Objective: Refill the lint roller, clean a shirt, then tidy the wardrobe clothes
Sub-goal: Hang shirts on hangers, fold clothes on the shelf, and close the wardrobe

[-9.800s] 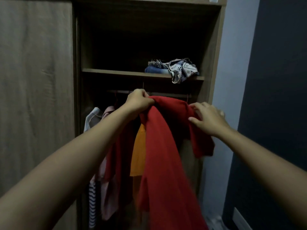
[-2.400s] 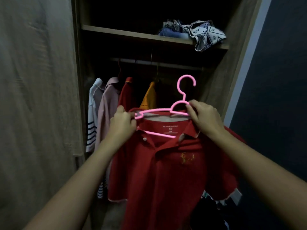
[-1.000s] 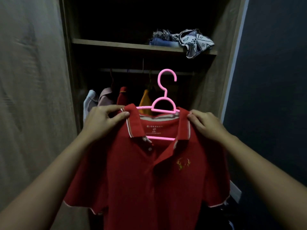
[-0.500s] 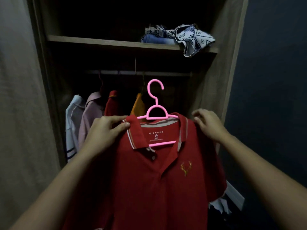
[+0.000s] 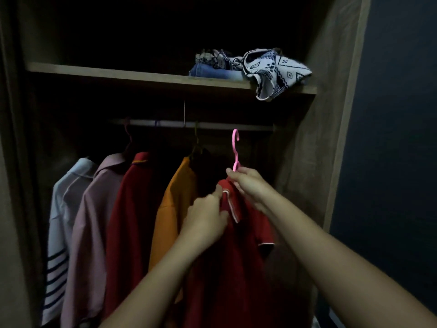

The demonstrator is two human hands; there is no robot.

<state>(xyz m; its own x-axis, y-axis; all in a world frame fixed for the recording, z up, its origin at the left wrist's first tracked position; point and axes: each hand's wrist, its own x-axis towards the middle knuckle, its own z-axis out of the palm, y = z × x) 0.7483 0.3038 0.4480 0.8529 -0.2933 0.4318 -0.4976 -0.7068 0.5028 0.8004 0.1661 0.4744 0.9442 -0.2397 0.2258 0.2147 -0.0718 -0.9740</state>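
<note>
Turned edge-on, the red shirt (image 5: 236, 268) is now held below the right end of the rail (image 5: 212, 125), collar gripped by the left hand (image 5: 205, 218), pink hanger (image 5: 235, 147) pinched by the right hand (image 5: 248, 185). A missed hook could drop it.

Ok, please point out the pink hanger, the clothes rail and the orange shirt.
pink hanger (image 5: 234, 149): head view, on the straight neck below its hook.
clothes rail (image 5: 217, 125): head view, on a bare stretch right of the middle.
orange shirt (image 5: 175, 204): head view, on its shoulder.
</note>
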